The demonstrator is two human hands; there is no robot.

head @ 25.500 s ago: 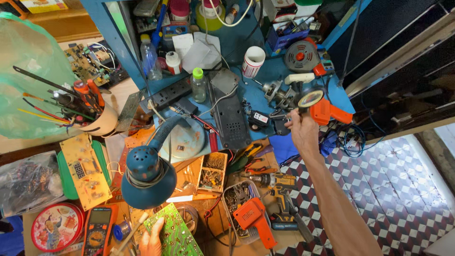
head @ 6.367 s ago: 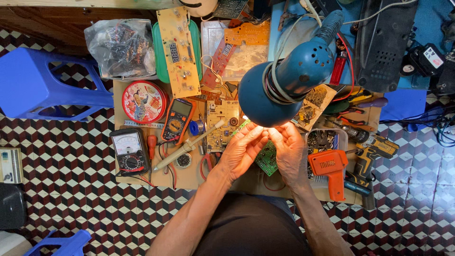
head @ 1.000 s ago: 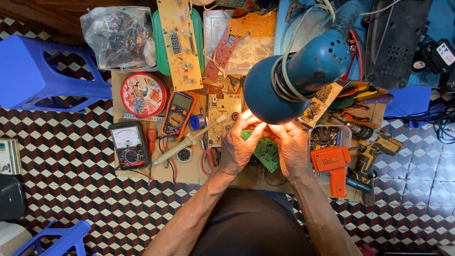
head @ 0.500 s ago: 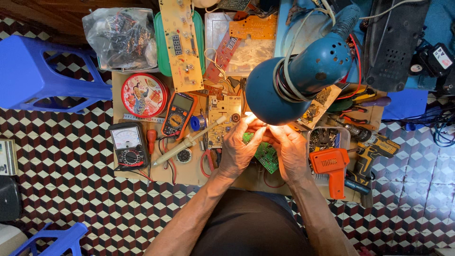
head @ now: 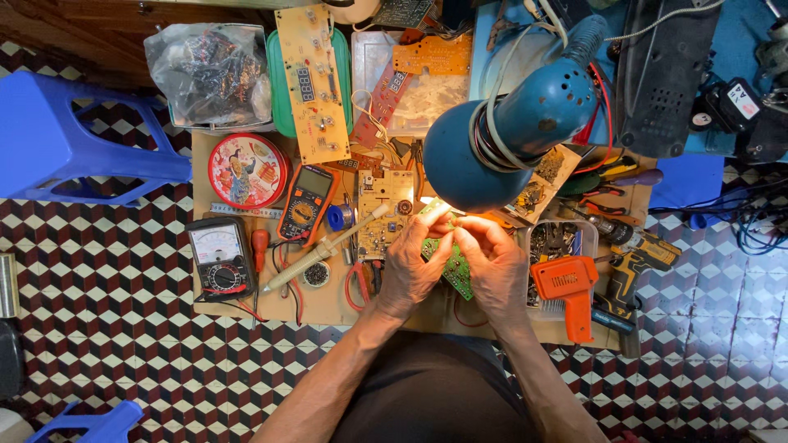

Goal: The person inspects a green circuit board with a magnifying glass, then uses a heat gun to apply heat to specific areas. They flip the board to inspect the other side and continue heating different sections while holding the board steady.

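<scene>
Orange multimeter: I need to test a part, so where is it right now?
In the head view the orange multimeter lies left of the hands, between the round red tin and the soldering iron.

Round red tin (head: 248, 171), orange multimeter's grey screen (head: 309, 180), clear plastic bag (head: 209, 75) top left

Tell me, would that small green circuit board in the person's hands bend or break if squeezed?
The small green circuit board looks thin, flat and rigid, so probably stiff and light. The left hand and right hand pinch its edges; its soldered parts seem delicate, so hard squeezing might damage them.
</scene>
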